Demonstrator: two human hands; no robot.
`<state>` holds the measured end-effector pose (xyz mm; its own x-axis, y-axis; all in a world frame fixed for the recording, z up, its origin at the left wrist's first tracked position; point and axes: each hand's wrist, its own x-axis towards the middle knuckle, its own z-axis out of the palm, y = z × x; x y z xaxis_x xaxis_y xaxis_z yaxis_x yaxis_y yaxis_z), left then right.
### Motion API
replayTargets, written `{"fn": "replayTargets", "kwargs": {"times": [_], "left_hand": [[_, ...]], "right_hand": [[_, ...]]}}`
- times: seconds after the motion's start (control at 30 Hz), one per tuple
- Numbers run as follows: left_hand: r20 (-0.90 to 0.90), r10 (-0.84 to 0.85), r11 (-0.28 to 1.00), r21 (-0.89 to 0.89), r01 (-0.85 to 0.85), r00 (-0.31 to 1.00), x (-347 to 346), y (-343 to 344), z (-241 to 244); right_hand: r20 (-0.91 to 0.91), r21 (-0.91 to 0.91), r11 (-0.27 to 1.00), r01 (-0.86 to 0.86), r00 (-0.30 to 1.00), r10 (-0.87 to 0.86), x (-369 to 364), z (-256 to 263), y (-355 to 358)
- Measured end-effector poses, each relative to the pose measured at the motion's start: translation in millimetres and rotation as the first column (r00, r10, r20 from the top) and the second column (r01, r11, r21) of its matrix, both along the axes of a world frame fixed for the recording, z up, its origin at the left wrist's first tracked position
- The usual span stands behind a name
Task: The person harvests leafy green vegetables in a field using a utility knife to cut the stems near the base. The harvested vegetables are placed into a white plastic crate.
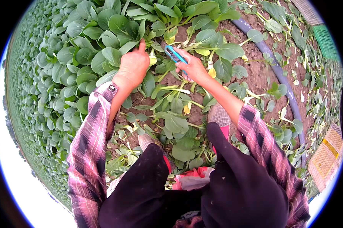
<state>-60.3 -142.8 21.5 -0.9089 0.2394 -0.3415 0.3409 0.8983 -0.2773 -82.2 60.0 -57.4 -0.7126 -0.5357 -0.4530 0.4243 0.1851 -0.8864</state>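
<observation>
My left hand (135, 63) is at a leafy bok choy plant (128, 30) at the edge of the dense crop. Its index finger points away from me, against the lower leaves; the other fingers are curled and partly hidden, so I cannot tell whether they grip the plant. A pale green stalk base (152, 58) shows just right of that hand. My right hand (194, 66) is closed around a knife with a teal and black handle (175, 54). Its dark blade (161, 43) points toward the foot of the plant, partly lost among stems.
Loose leaves (175, 124) and yellowed pieces litter the brown soil (257, 77) between my shoes. A purple-grey hose (274, 62) curves along the right. Farther right lie a green plastic crate (326, 42) and a tan crate (326, 159). Red and white plastic (194, 178) lies between my legs.
</observation>
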Motion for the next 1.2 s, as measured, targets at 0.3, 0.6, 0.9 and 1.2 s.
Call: {"fn": "replayTargets", "kwargs": {"times": [0.3, 0.6, 0.9, 1.2], "left_hand": [[-0.093, -0.030, 0.972, 0.228, 0.051, 0.995, 2.6, -38.8, -0.2], [-0.061, -0.028, 0.905, 0.421, 0.051, 0.998, 24.4, -42.8, 10.4], [-0.185, 0.132, 0.550, 0.831, 0.084, 0.974, 79.9, 9.9, 60.9], [0.438, 0.461, -0.195, 0.898, -0.393, 0.772, 126.1, 38.3, 119.0]], "right_hand": [[0.166, -0.224, 0.975, -0.016, 0.985, 0.055, -18.7, -35.8, -7.7], [-0.111, 0.087, 0.898, -0.431, 0.892, 0.439, 30.5, -29.3, 4.7], [0.362, -0.600, 0.725, 0.339, 0.923, -0.132, 39.0, 38.8, 24.6], [0.281, -0.536, 0.675, 0.507, 0.861, -0.423, 36.7, 73.4, 16.0]]}}
